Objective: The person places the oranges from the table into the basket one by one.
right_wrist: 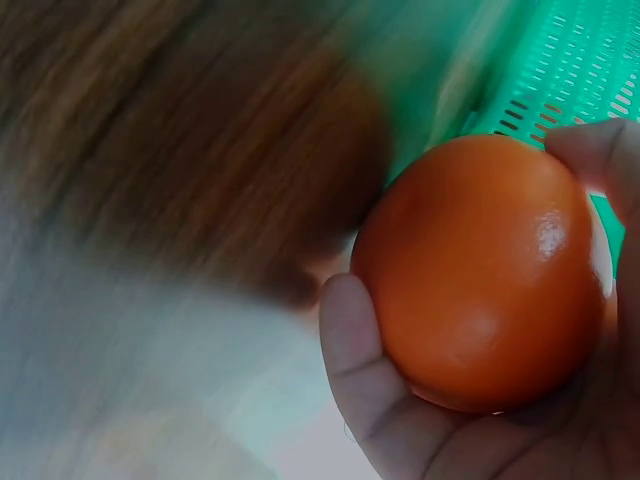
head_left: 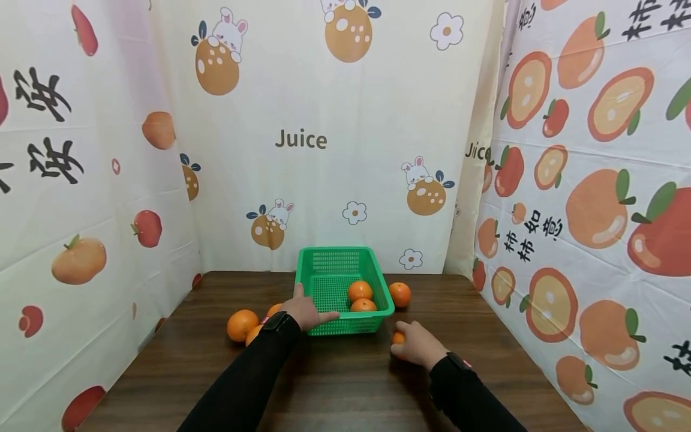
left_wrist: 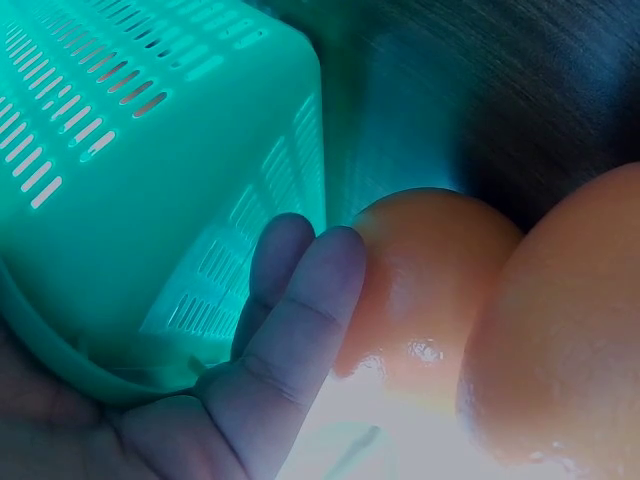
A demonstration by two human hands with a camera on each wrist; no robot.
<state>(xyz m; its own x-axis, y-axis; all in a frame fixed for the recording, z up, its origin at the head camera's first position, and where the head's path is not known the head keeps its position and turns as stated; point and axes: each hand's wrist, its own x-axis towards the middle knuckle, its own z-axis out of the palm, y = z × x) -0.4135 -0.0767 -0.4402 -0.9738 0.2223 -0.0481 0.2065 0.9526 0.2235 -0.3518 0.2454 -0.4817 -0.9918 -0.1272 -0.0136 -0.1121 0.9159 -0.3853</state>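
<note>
A green plastic basket (head_left: 310, 329) with slotted walls stands at the back of the table, two oranges (head_left: 360, 291) inside it. My left hand (head_left: 304, 311) rests on its front left corner, index finger along the left side and thumb stretched along the front rim. In the left wrist view, two fairly straight fingers (left_wrist: 310, 310) lie between the basket wall (left_wrist: 150, 230) and an orange (left_wrist: 430, 270). To the basket's right, low over the table, my right hand (head_left: 418, 345) grips an orange (right_wrist: 480, 270) between thumb and curled fingers.
Several oranges (head_left: 243, 326) sit left of the basket, partly hidden by my left hand and sleeve. Another orange (head_left: 399, 294) lies close to the basket's right wall. Printed cloths (head_left: 356, 150) hang behind and at both sides of the dark wooden table (head_left: 345, 384).
</note>
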